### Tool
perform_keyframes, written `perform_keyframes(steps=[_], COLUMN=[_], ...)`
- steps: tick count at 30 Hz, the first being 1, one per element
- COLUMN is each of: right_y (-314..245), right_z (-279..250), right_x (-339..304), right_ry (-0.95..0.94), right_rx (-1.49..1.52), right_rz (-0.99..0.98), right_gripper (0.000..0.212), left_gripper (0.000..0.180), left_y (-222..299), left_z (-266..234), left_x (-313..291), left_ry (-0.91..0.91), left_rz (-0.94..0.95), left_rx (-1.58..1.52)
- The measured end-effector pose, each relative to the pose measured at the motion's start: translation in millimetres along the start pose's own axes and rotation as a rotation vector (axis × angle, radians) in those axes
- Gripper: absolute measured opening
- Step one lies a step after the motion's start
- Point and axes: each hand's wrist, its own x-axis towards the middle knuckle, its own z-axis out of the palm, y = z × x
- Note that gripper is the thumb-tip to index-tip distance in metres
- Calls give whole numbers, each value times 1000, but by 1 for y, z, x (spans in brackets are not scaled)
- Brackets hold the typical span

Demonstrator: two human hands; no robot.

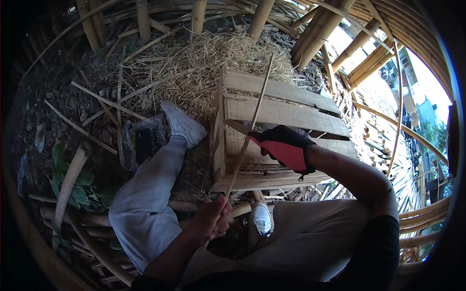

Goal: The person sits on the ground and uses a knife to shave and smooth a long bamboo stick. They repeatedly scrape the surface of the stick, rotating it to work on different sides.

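A long, thin bamboo strip (261,94) slants from my lap up over a wooden crate (286,114). My bare left hand (213,219) is closed round its lower part, close to my knees. My right hand (284,145), in a red and black glove, is closed on a knife whose handle is hidden in the fist. The knife blade (237,127) sticks out to the left and crosses the strip about halfway along; whether it cuts in cannot be made out.
Shredded bamboo fibre (208,58) is heaped beyond the crate. Loose split strips (107,99) and a clear plastic bag (130,145) with something dark lie left of my white shoe (182,123). Thick bamboo posts (320,31) stand behind; a leafy plant (80,182) grows at left.
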Motion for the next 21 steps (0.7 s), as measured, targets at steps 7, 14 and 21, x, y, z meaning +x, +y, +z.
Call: perform_keyframes(steps=[7, 14, 21], right_y=[38, 12, 31], right_z=[-35, -43, -14], right_x=[30, 13, 20], right_ry=[481, 291, 176], right_rx=[-36, 327, 82], right_rz=[-615, -371, -404], right_gripper=[35, 53, 34], left_gripper=[55, 54, 54], left_y=[3, -1, 1], left_z=[2, -3, -2], left_x=[1, 2, 1], left_ry=[-10, -11, -6], left_rz=[-10, 19, -16], left_rx=[2, 25, -2])
